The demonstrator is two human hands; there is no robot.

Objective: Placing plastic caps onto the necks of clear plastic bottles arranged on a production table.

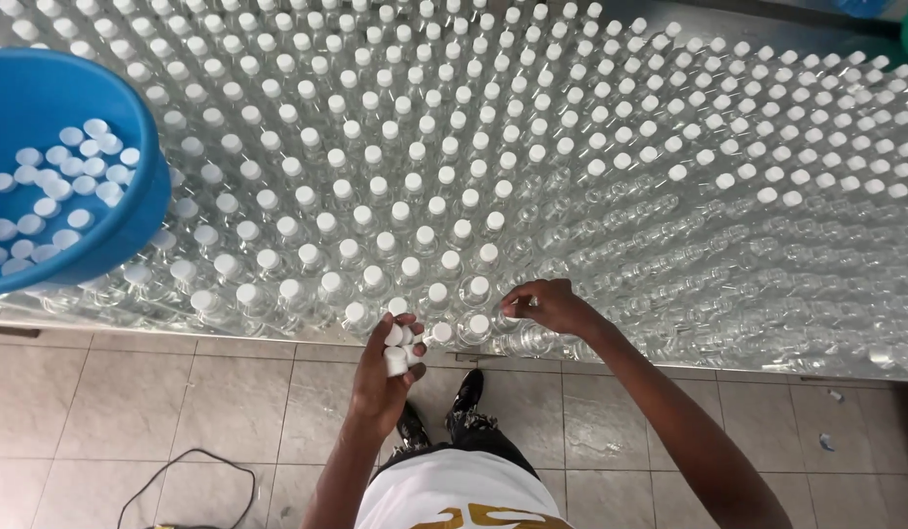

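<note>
Head view, looking down: the left hand (383, 367) is closed around a cluster of white caps (400, 343) at the near edge of a vast field of clear bottles (532, 196). The right hand (547, 306), just beside it, pinches one cap onto a bottle (508, 318). A blue bowl (145, 157) of caps rests far left. Loosely held caps could slip to the tiled floor (131, 411); a nudge might topple neighbouring bottles.

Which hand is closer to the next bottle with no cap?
Probably the right hand: it rests on the uncapped bottles at the table's edge. The left hand sits back, holding spare white caps.
</note>
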